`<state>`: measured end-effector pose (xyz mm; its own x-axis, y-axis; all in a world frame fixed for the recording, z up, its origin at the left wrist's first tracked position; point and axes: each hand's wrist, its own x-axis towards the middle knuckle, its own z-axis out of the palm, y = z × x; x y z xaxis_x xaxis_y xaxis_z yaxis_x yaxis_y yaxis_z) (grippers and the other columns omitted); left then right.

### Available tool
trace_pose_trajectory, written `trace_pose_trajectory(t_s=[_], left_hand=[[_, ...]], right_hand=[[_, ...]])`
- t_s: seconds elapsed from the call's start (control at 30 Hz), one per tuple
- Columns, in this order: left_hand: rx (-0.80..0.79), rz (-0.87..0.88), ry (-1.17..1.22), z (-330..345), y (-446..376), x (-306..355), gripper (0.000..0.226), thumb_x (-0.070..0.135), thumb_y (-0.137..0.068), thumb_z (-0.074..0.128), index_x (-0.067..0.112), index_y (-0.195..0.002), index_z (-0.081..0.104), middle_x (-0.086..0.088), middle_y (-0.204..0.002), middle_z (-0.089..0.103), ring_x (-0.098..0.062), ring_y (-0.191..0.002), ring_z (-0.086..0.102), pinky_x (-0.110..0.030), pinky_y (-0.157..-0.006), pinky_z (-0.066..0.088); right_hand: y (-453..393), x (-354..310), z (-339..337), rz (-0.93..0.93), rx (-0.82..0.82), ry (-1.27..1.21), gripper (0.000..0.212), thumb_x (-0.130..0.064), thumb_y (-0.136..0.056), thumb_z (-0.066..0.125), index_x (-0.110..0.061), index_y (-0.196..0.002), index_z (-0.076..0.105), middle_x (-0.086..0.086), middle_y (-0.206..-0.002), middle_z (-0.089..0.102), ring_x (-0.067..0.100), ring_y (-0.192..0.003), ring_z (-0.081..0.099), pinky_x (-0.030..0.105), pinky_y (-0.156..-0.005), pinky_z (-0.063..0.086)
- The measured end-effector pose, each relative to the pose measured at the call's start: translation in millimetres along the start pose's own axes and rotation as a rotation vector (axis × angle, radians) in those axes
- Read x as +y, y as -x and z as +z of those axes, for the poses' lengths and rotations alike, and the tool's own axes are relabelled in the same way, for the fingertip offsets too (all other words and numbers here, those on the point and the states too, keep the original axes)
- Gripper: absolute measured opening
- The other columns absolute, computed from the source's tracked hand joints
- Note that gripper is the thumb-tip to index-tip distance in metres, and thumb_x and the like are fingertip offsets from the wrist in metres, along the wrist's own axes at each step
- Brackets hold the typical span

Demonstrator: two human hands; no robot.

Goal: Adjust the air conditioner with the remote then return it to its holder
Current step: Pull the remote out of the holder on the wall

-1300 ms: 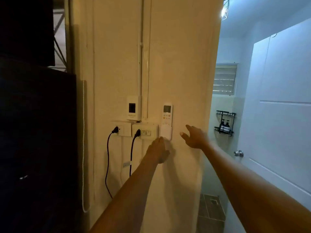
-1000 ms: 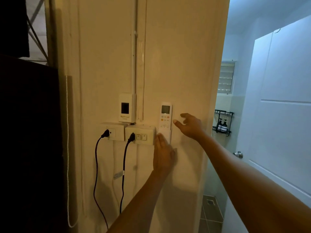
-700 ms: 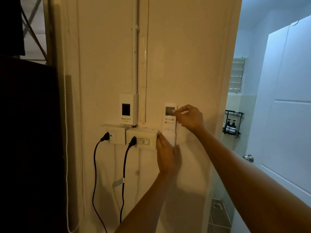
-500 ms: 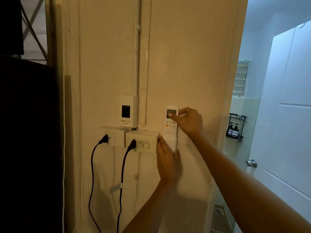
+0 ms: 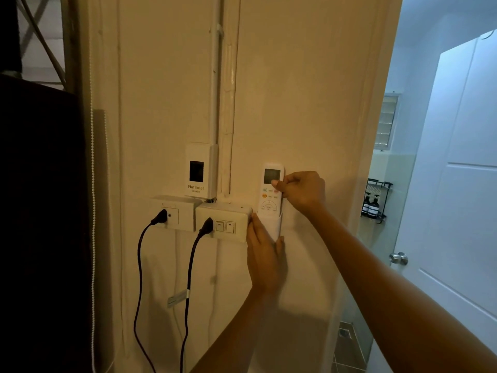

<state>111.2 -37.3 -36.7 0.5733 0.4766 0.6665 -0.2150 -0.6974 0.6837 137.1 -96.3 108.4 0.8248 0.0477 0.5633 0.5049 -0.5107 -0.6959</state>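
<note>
— Inspector: Report, largest item first.

— Me: The cream wall [image 5: 295, 90] is facing me. The switch box [image 5: 223, 220] with its black plug [image 5: 207, 226] is sitting just left of the holder [image 5: 273, 224], touching my left hand [image 5: 265, 261], whose straight fingers are pressing flat beneath and beside the holder.

— Inspector: The remote?

— Me: The remote [image 5: 271, 191] is standing upright, long axis vertical, screen uppermost, foot in the holder. My right hand [image 5: 302, 192] is pinching its upper part, thumb lying over the buttons.
</note>
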Motion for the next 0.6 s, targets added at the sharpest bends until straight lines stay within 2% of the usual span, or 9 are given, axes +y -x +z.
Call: trace_pose_trajectory(t_s=[0.3,0.43,0.6], left_hand=[[-0.001,0.011,-0.023,-1.2,0.1,-0.3,0.079,0.035,-0.087,0.052,0.013,-0.143,0.002,-0.010,-0.153,0.016,-0.026,-0.141,0.016,-0.038,-0.105,0.039],[0.001,0.012,-0.017,-1.0,0.6,-0.2,0.079,0.033,-0.088,0.051,0.013,-0.143,0.000,-0.009,-0.153,0.014,-0.026,-0.142,0.014,-0.037,-0.106,0.037],[-0.008,0.005,-0.009,-1.3,-0.2,-0.9,0.080,0.032,-0.088,0.052,0.014,-0.143,-0.002,-0.008,-0.154,0.012,-0.025,-0.142,0.013,-0.036,-0.106,0.036]], right_hand=[[1.3,-1.0,6.1,-0.021,0.065,0.047,0.021,-0.038,-0.074,0.070,-0.019,-0.067,0.064,0.006,-0.087,0.074,0.019,-0.074,0.067,0.034,-0.071,0.057],[2.1,-0.9,5.8,-0.028,0.079,0.048,0.021,-0.037,-0.074,0.070,-0.017,-0.071,0.068,0.007,-0.085,0.073,0.018,-0.071,0.065,0.029,-0.067,0.053],[0.5,0.6,5.6,-0.027,0.081,0.036,0.025,-0.038,-0.073,0.071,-0.013,-0.076,0.072,0.008,-0.086,0.074,0.019,-0.073,0.067,0.030,-0.069,0.054]])
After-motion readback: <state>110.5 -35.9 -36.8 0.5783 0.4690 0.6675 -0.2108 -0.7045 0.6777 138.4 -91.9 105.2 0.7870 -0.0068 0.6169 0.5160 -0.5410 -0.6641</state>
